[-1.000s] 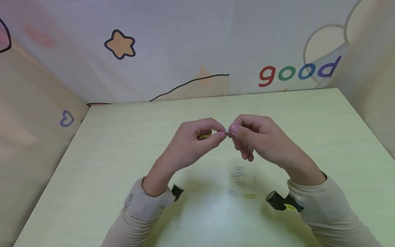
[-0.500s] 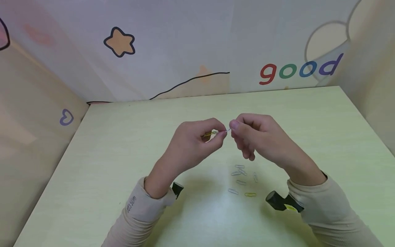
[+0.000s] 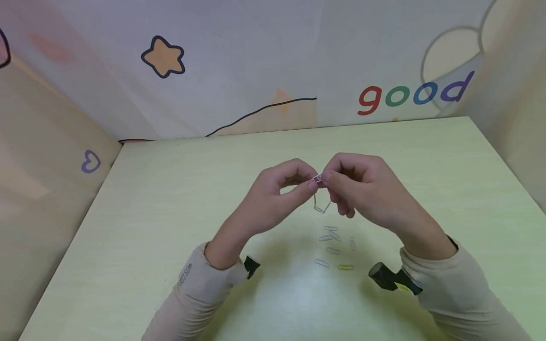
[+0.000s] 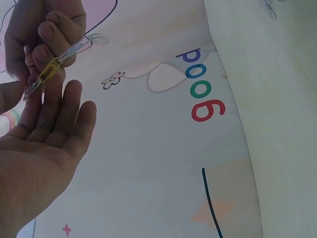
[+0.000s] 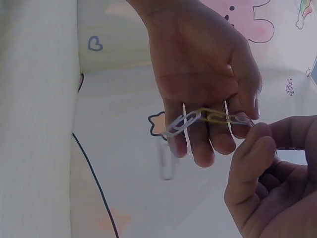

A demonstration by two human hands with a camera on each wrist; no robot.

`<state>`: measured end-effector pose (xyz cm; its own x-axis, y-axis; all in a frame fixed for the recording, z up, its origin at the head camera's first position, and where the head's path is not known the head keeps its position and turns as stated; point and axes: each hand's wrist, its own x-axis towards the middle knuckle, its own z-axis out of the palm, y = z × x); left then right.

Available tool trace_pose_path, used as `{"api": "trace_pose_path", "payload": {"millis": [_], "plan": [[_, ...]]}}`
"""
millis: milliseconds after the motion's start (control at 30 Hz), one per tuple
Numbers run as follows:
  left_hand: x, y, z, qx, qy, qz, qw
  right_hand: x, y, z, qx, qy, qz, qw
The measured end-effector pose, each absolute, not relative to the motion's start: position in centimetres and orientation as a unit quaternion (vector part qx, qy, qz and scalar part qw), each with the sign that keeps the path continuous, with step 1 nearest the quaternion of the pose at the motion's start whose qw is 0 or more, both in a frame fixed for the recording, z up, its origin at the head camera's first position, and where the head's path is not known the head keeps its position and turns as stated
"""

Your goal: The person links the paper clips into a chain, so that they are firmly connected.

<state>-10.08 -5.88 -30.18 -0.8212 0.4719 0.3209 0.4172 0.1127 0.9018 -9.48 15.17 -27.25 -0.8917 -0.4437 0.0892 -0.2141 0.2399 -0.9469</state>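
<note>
The left hand pinches the paper-clip chain, which in the head view drops toward 6 o'clock, bends to 4, then rises toward 1, vanishing behind the right hand, which pinches a half-hidden clip. Earlier, yellow showed inside the left hand's curl; now it dangles below.

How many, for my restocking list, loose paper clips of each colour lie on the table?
Pale paper clips: 6, as far as the overlapping ones can be told apart
Yellow paper clip: 1
Total on the table: 7, with that same caution
</note>
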Motion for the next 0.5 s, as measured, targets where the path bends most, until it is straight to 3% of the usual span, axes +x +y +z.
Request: {"api": "trace_pose_path", "payload": {"millis": [167,500], "plan": [[-9.93,-5.59,-30.37,0.286,0.732,0.618,0.030,-9.36,15.21,-27.00,-0.214,0.787,-0.572,0.088],[-9.72,-5.61,-30.28,0.302,0.769,0.560,-0.068,-9.59,15.78,-27.09,-0.218,0.773,-0.587,0.100]]}}
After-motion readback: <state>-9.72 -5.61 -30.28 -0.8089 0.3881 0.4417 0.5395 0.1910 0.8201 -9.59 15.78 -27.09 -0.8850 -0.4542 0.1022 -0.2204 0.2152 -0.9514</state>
